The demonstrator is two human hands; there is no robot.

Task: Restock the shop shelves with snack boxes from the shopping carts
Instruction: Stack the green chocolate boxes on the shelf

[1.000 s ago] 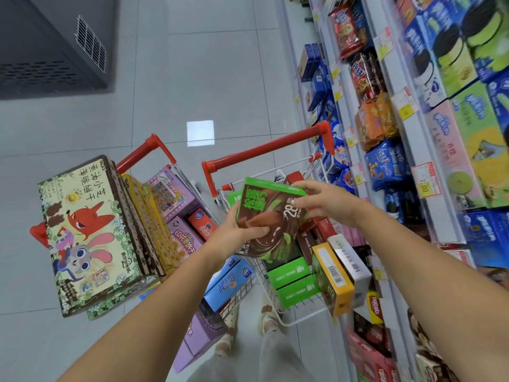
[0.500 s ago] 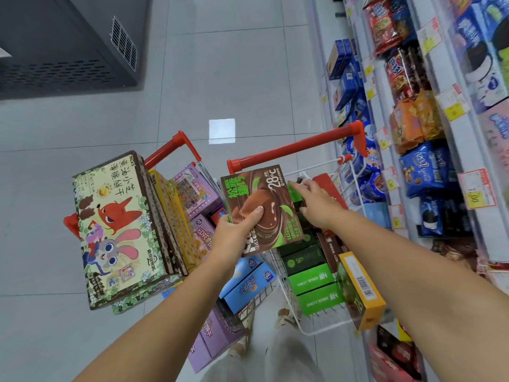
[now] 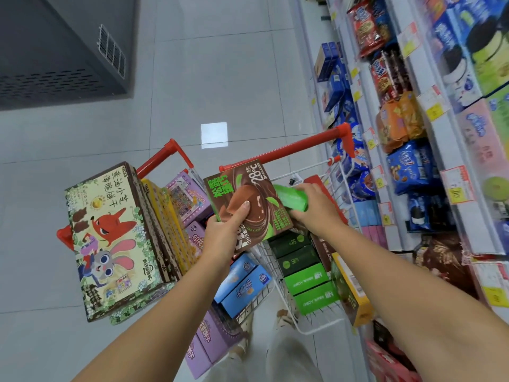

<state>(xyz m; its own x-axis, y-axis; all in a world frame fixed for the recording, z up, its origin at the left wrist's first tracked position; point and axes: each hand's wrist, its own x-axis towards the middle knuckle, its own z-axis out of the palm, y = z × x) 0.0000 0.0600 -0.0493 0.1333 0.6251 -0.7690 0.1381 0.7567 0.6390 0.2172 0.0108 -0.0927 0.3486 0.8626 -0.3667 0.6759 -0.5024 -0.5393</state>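
My left hand [image 3: 228, 230] grips a flat brown and green chocolate box [image 3: 257, 198] by its near edge, thumb on its face, and holds it above the right cart [image 3: 308, 321]. My right hand [image 3: 314, 205] reaches into that cart and grips a second box with a bright green side [image 3: 292, 198], partly hidden behind the first box. Green, dark green and yellow boxes stand packed in the right cart. The left cart [image 3: 168, 153] holds large cartoon fox-and-rabbit boxes [image 3: 110, 238], purple boxes and blue boxes.
Shop shelves [image 3: 429, 111] run along the right, full of cookie packs and boxes with price tags. Both carts have red handles, the right one [image 3: 289, 148] close to the shelves. A dark grey cabinet [image 3: 55, 51] stands at the upper left. My legs stand between the carts.
My right hand let go of the brown box and dropped into the right cart, where it now grips a green-sided box. My left hand alone keeps the brown box up.
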